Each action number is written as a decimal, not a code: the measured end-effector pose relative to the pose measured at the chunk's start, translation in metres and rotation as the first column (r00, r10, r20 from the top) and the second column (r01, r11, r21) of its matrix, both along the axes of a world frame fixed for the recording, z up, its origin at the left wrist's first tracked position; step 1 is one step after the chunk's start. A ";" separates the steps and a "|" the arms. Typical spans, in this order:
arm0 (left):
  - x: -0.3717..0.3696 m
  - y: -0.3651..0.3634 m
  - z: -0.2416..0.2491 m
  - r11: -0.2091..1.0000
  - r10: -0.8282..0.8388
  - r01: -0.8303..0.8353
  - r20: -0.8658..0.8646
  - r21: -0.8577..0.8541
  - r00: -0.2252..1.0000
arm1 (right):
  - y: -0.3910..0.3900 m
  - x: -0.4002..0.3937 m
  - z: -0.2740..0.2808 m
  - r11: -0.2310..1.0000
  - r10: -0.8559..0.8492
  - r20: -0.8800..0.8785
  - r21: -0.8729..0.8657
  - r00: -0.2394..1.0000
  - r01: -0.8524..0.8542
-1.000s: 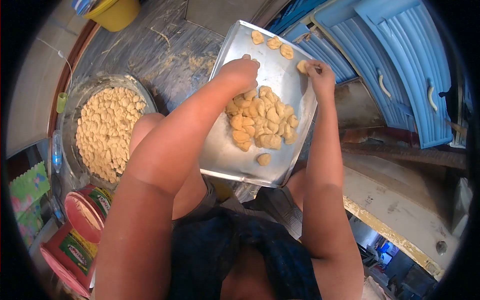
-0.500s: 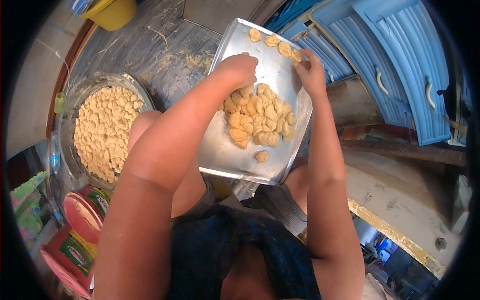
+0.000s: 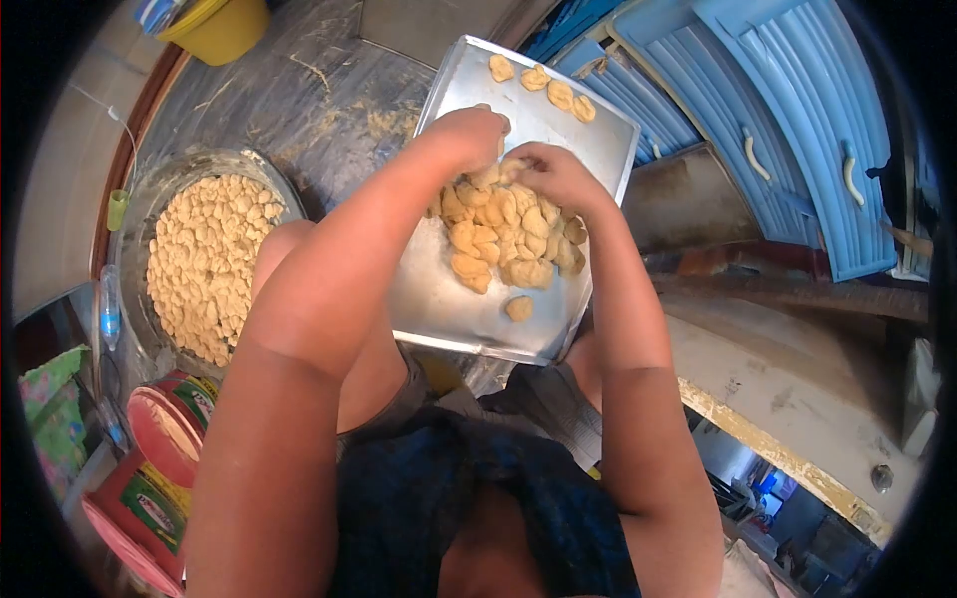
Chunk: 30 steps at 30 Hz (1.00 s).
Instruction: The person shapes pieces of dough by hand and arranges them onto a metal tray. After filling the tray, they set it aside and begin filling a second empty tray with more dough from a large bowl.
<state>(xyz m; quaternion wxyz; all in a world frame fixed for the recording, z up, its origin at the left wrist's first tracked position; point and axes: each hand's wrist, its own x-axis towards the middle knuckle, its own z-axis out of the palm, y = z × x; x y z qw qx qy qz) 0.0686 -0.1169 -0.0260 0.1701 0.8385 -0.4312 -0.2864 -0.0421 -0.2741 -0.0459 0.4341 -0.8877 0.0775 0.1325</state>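
Observation:
A heap of tan dough pieces (image 3: 503, 234) lies on a shiny metal tray (image 3: 424, 299) over my lap. At the heap's far left edge is my left hand (image 3: 474, 140), its fingers curled; what they hold is hidden. My right hand (image 3: 560, 177) is beside it at the top of the heap, fingertips pinched on a dough piece (image 3: 510, 169), a little blurred. Several flattened pieces form a row along the tray's far edge, among them one flat dough piece (image 3: 560, 95). A single dough lump (image 3: 518, 308) sits apart near the tray's close edge.
To the left on the floor stands a wide basin (image 3: 284, 184) full of similar pieces. Red tubs (image 3: 164, 434) are at lower left, a yellow bucket (image 3: 224, 30) at upper left. Blue louvred cabinet doors (image 3: 797, 130) and a worn wooden ledge (image 3: 797, 399) flank the right.
My right hand has moved from the row at the tray's far edge down and left to the heap, near my left hand. The left hand has barely moved.

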 end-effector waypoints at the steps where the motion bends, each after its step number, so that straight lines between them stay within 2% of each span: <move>1: 0.001 0.001 0.006 1.000 0.014 -0.014 -0.024 0.022 1.000 | 0.003 0.004 0.007 0.997 0.034 -0.158 -0.068 0.987 -0.046; 2: 0.001 0.002 0.010 0.999 0.031 -0.029 -0.046 0.045 0.998 | 0.001 0.005 0.008 0.997 0.032 -0.156 -0.068 0.987 -0.043; 4: -0.001 0.004 0.009 0.999 0.035 -0.035 -0.012 0.013 0.999 | -0.010 0.008 0.010 0.993 -0.099 0.010 -0.059 0.995 0.099; 6: 0.001 0.004 0.009 0.998 0.054 -0.054 0.018 -0.022 0.998 | -0.029 0.007 0.014 0.904 -0.427 0.184 0.077 0.885 0.420; 7: 0.002 0.004 0.010 0.999 0.044 -0.044 -0.012 0.016 0.999 | -0.034 0.004 0.021 0.844 -0.499 0.270 -0.063 0.823 0.532; 8: 0.003 0.004 0.011 0.998 0.030 -0.028 -0.042 0.055 0.999 | -0.043 0.001 0.014 0.845 -0.497 0.270 -0.065 0.824 0.531; 10: 0.003 0.003 0.007 0.998 0.013 -0.011 -0.035 0.060 0.999 | -0.057 -0.005 -0.006 0.694 -0.493 0.490 -0.278 0.720 0.664; 11: 0.004 0.002 0.005 0.998 -0.001 0.003 -0.024 0.067 1.000 | -0.059 -0.008 -0.012 0.663 -0.424 0.472 -0.420 0.773 0.620; 12: 0.004 0.002 0.006 0.998 -0.001 0.003 -0.021 0.064 1.000 | -0.055 -0.009 -0.015 0.662 -0.423 0.475 -0.420 0.772 0.621; 14: 0.005 0.002 0.008 0.997 0.010 -0.006 -0.043 0.080 0.999 | -0.046 -0.010 -0.022 0.544 -0.173 0.680 -0.537 0.713 0.645; 16: 0.003 0.002 0.004 0.997 0.019 -0.015 -0.041 0.078 0.999 | -0.041 -0.010 -0.018 0.530 -0.199 0.627 -0.578 0.753 0.621; 18: 0.002 0.001 0.005 0.997 0.019 -0.017 -0.034 0.076 0.999 | -0.044 -0.011 -0.013 0.609 -0.419 0.487 -0.475 0.766 0.635; 19: 0.001 0.002 0.007 0.997 0.038 -0.035 -0.051 0.063 0.998 | -0.046 -0.011 -0.010 0.609 -0.420 0.491 -0.471 0.764 0.638; 21: 0.003 0.002 0.007 0.997 0.062 -0.059 -0.067 0.052 0.996 | -0.053 -0.011 -0.007 0.551 -0.685 0.550 -0.037 0.477 0.834; 24: 0.002 0.000 0.001 0.996 -0.007 0.008 -0.011 0.091 1.000 | -0.068 -0.005 -0.014 0.570 -0.635 0.633 -0.004 0.443 0.822; 25: 0.003 0.000 0.000 0.998 0.012 -0.010 -0.023 0.070 1.000 | -0.072 -0.003 -0.020 0.557 -0.498 0.694 -0.202 0.519 0.805; 26: 0.003 0.000 -0.001 0.998 0.034 -0.032 -0.034 0.048 0.999 | -0.074 -0.002 -0.026 0.582 -0.422 0.634 -0.359 0.648 0.730; 28: 0.003 0.000 0.002 0.999 0.034 -0.033 -0.019 0.041 0.999 | -0.075 -0.001 -0.030 0.609 -0.232 0.655 -0.478 0.719 0.633; 30: 0.002 0.000 0.004 0.999 0.038 -0.038 -0.007 0.036 0.999 | -0.076 -0.001 -0.027 0.596 -0.202 0.661 -0.503 0.723 0.626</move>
